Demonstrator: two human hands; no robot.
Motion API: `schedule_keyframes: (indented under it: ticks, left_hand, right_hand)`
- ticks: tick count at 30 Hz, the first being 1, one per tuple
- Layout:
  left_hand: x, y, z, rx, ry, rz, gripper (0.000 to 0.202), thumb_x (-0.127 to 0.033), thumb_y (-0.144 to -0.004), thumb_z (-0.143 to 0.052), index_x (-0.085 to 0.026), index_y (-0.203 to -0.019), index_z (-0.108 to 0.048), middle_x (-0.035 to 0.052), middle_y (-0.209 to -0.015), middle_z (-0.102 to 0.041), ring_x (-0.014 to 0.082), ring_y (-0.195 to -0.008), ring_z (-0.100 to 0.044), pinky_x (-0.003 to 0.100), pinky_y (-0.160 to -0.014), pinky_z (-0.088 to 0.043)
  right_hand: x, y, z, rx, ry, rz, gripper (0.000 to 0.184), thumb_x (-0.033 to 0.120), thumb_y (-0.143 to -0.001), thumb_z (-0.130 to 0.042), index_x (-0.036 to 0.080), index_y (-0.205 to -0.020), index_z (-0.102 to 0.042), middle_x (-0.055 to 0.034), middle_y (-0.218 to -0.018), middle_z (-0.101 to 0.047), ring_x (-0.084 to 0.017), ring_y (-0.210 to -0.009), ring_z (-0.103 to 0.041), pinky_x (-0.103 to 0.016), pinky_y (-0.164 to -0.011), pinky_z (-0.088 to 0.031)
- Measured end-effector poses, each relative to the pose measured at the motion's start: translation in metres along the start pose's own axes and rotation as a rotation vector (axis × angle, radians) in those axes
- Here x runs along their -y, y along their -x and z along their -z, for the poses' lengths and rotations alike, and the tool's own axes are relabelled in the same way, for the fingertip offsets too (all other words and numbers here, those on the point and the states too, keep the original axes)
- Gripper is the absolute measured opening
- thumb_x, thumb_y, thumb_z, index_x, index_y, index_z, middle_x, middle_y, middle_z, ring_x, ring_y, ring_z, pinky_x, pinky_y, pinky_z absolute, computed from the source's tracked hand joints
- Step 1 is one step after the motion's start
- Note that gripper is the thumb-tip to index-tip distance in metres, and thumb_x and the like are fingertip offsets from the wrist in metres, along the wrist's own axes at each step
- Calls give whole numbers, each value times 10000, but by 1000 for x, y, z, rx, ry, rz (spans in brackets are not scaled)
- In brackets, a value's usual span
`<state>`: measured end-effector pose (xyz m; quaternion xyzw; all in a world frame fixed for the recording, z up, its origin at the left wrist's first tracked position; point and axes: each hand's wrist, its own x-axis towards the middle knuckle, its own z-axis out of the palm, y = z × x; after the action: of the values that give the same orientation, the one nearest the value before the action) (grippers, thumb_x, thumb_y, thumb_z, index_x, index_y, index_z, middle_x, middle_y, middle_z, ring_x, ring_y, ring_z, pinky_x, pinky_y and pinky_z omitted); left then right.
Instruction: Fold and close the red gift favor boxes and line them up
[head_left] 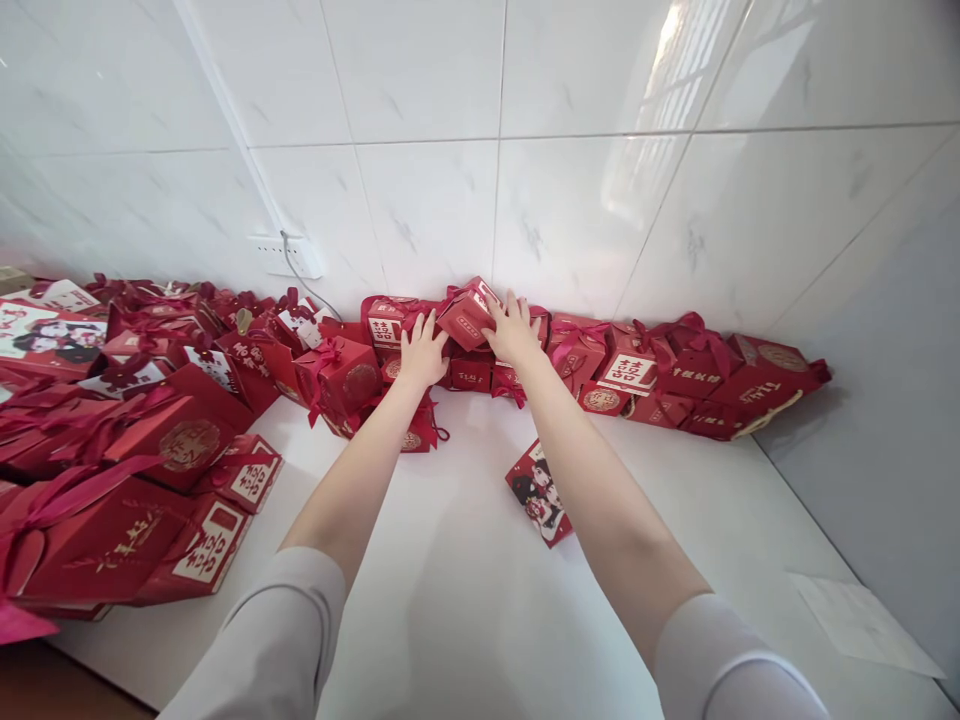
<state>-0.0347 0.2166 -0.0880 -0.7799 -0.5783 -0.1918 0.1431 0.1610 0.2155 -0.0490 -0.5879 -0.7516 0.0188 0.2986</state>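
A tilted red candy box [465, 318] with a ribbon lies on top of the row of boxes along the wall. My right hand [512, 332] is at its right end, fingers spread, the thumb against its side. My left hand [424, 354] is just left of and below this box, with its fingers apart over the neighbouring boxes. Left of it is a red box [386, 325] with a white double-happiness label. A red box with a cartoon couple [538, 495] lies alone on the white table, partly behind my right forearm.
Many red ribboned boxes [172, 440] are piled on the left of the table [450, 560]. The row continues right to stacked boxes [765, 375] by the grey side wall. A power strip [285, 255] with a cable is on the tiled wall. A white sheet [866, 620] lies at the right edge.
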Motion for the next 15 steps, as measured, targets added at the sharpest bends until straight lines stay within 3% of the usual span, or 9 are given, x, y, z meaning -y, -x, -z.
schedule_keyframes:
  ticks: [2, 5, 8, 11, 13, 15]
  left_hand:
    - [-2, 0, 0, -43, 70, 16, 519, -207, -754, -659, -199, -1264, -563, 137, -1584, -240, 375, -1461, -173, 627, -1137, -193]
    - [-7, 1, 0, -156, 176, 86, 452, -215, -793, -621, -125, -1231, -554, 178, -1532, -333, 334, -1447, -245, 509, -1170, -239]
    - [-11, 0, 0, -202, 211, 138, 633, -220, -809, -600, -78, -1389, -392, 200, -1494, -386, 307, -1429, -297, 458, -1152, -305]
    - [-14, -2, 2, -225, 242, 167, 783, -213, -823, -569, -98, -1501, -194, 177, -1504, -386, 288, -1418, -324, 483, -1150, -300]
    - [-16, -2, 3, -202, 231, 142, 793, -212, -833, -545, -163, -1525, -160, 125, -1531, -362, 277, -1429, -303, 525, -1163, -253]
    - [-21, -4, 3, -127, 182, 88, 772, -214, -824, -547, -223, -1521, -213, 72, -1563, -313, 278, -1457, -236, 577, -1173, -172]
  right_hand:
    - [-1, 4, -7, -44, 44, -60, 686, 224, -895, -571, 223, -1510, -267, -170, -1574, -191, -409, -1426, -170, -738, -1053, -156]
    - [3, 7, -9, -191, 58, 32, 771, 138, -867, -557, 241, -1534, -183, -150, -1575, -199, -362, -1381, -296, -657, -1085, -220]
    - [7, 7, -12, -215, 77, 164, 733, 66, -872, -462, 218, -1536, -191, -135, -1475, -403, -278, -1294, -438, -512, -1129, -255]
    - [11, 11, -22, -158, 122, 131, 680, 37, -883, -390, 150, -1531, -217, -154, -1309, -565, -256, -1227, -507, -470, -1140, -239]
    - [14, 15, -30, -148, 147, 96, 644, 33, -886, -378, 151, -1511, -280, -174, -1356, -529, -270, -1261, -482, -516, -1151, -176]
    - [16, 18, -37, -146, 167, 77, 587, 58, -882, -419, 130, -1463, -378, -199, -1480, -389, -307, -1364, -360, -585, -1150, -62]
